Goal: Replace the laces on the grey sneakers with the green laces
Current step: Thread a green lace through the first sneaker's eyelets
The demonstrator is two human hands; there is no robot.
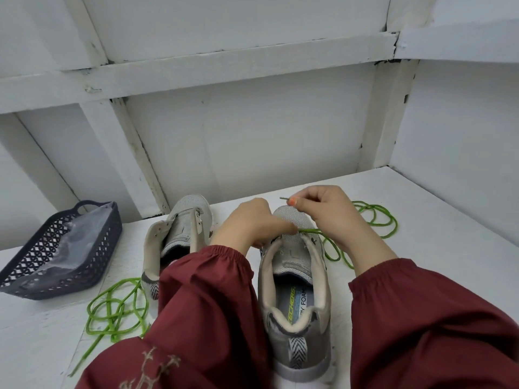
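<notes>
Two grey sneakers stand on the white table, heels toward me. The right sneaker [295,279] is between my hands, with no lace in its upper eyelets. My left hand [252,226] holds its left front side, fingers pinching where a green lace [373,223] crosses the toe end of the tongue. My right hand [328,211] pinches that lace's tip above the toe, and the rest loops away on the table to the right. The left sneaker [179,234] stands unlaced, partly hidden by my sleeve. A second green lace [118,310] lies tangled at the front left.
A dark plastic basket [92,256] lined with clear plastic sits at the left of the table. A white panelled wall [252,141] rises right behind the shoes. My maroon sleeves cover the near part of the table.
</notes>
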